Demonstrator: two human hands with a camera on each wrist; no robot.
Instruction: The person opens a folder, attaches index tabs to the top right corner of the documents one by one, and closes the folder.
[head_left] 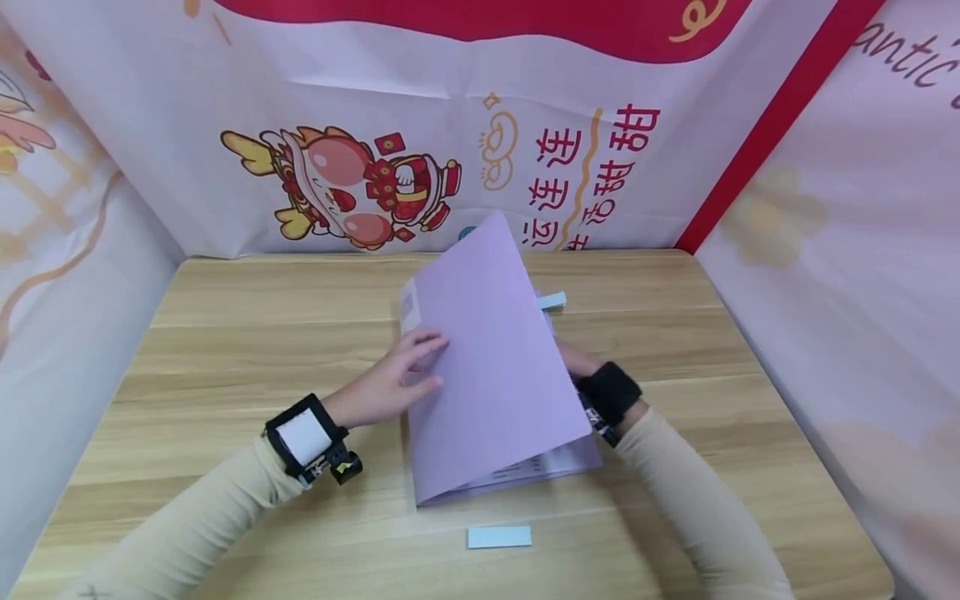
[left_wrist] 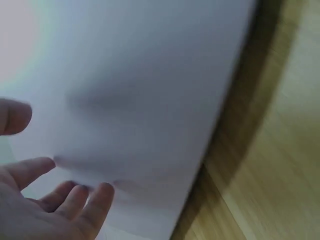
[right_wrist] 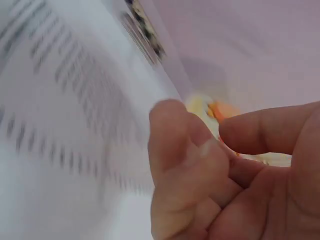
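- My left hand (head_left: 390,385) lay w/ fingers straight & relaxed, tips touching the left edge of the lilac folder (head_left: 498,367); gripped nothing. Wrist strap w/ white patch (head_left: 306,437) sat on that forearm.
- Left wrist cam: fingers (left_wrist: 75,200) spread loosely against the pale cover, wood table beside it.
- Folder sat mid-table (head_left: 225,333), front cover lifted & tilted up, printed sheets (head_left: 525,473) showing at the bottom edge.
- Pale blue strip (head_left: 499,537) lay on the table just below the folder; another pale blue piece (head_left: 552,301) poked out by its upper right edge.
- My right hand (head_left: 577,360) was mostly hidden behind the cover; right wrist cam showed fingers (right_wrist: 175,150) curled near blurred printed pages — can't tell if it was pinching a page.
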